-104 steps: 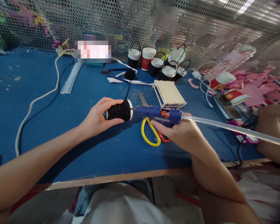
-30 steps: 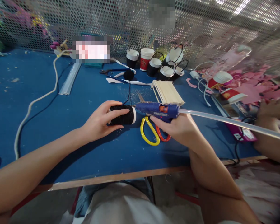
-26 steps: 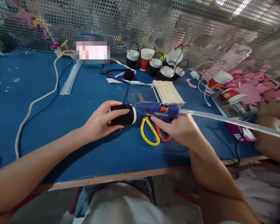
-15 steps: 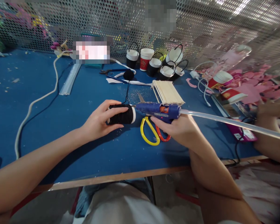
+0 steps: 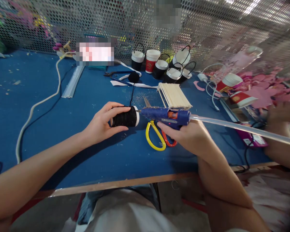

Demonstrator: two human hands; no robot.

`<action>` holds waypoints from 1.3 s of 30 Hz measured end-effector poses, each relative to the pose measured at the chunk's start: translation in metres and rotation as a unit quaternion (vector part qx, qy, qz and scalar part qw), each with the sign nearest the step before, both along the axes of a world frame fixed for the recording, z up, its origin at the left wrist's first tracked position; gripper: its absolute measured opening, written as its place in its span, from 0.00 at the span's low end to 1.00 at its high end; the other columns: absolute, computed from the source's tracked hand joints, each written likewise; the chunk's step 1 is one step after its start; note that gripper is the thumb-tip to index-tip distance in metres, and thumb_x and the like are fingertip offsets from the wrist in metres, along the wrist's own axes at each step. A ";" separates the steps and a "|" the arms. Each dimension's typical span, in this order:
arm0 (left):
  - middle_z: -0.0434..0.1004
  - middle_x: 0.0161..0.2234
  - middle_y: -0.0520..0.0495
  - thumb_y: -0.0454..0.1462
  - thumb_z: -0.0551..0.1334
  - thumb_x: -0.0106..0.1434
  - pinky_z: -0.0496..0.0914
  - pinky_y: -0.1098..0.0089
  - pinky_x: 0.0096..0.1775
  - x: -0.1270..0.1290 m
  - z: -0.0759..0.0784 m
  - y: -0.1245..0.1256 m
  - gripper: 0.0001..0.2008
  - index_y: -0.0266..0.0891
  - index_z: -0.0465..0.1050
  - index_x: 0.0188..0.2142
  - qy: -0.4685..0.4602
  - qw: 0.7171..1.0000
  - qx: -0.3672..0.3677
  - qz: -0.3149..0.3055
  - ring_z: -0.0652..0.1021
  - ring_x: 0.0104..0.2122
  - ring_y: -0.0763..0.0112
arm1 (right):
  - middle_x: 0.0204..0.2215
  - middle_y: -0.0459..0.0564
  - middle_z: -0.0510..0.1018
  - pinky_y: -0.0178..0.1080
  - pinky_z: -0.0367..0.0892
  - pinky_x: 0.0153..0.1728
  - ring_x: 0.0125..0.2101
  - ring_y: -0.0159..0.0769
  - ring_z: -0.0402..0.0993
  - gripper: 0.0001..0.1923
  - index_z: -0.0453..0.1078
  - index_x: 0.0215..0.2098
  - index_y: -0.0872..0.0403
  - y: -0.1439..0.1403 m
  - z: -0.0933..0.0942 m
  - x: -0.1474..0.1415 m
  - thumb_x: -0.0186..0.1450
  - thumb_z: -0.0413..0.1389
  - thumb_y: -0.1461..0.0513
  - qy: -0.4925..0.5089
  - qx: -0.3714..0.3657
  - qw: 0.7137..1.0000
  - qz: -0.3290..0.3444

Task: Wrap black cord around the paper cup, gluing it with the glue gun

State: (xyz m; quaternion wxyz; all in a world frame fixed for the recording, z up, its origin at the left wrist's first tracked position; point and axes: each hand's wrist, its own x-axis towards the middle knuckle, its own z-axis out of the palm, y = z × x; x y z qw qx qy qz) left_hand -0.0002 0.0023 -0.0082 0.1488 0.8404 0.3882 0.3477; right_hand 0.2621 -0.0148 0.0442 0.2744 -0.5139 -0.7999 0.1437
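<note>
My left hand [image 5: 101, 124] grips a cup wrapped in black yarn [image 5: 124, 118], held sideways just above the blue table [image 5: 62, 129]. My right hand [image 5: 188, 135] holds a blue glue gun [image 5: 166, 115] whose nozzle touches the cup's white rim. A long clear glue stick [image 5: 244, 129] juts out of the gun's back toward the right. A black yarn strand runs from the cup up to a yarn ball [image 5: 134, 77].
Yellow and red scissors [image 5: 157, 138] lie under the gun. A stack of wooden sticks [image 5: 175, 95], several black cups with handles [image 5: 169, 66], red paper cups [image 5: 234, 90] and pink cut-outs [image 5: 263, 93] sit behind. Another person's hand [image 5: 281, 112] rests at the right edge. A white cable [image 5: 38, 103] crosses the left.
The cup has turned slightly in my left hand and shifted a little left. The glue gun stays with its nozzle at the cup's rim, nudged slightly right.
</note>
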 end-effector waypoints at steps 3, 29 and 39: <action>0.66 0.50 0.41 0.40 0.66 0.56 0.67 0.60 0.50 0.000 0.000 0.000 0.25 0.43 0.64 0.52 -0.004 1.000 -0.007 0.002 0.70 0.50 0.61 | 0.19 0.46 0.73 0.35 0.63 0.21 0.19 0.32 0.68 0.08 0.70 0.25 0.54 -0.001 0.003 0.000 0.58 0.54 0.58 -0.020 0.013 1.000 0.007; 0.71 0.48 0.44 0.45 0.67 0.52 0.68 0.63 0.47 0.002 0.000 0.003 0.28 0.40 0.66 0.51 -0.109 0.974 -0.180 0.079 0.73 0.46 0.62 | 0.09 0.42 0.53 0.36 0.46 0.15 0.11 0.28 0.47 0.21 0.76 0.30 0.54 -0.005 0.010 0.001 0.66 0.42 0.64 -0.288 0.266 0.910 0.133; 0.71 0.46 0.45 0.44 0.67 0.53 0.68 0.66 0.45 0.002 -0.002 0.001 0.28 0.40 0.66 0.52 -0.091 0.982 -0.152 0.061 0.73 0.44 0.65 | 0.12 0.45 0.62 0.36 0.46 0.17 0.13 0.29 0.53 0.19 0.77 0.29 0.53 -0.001 0.009 0.005 0.62 0.44 0.71 -0.281 0.372 0.870 0.158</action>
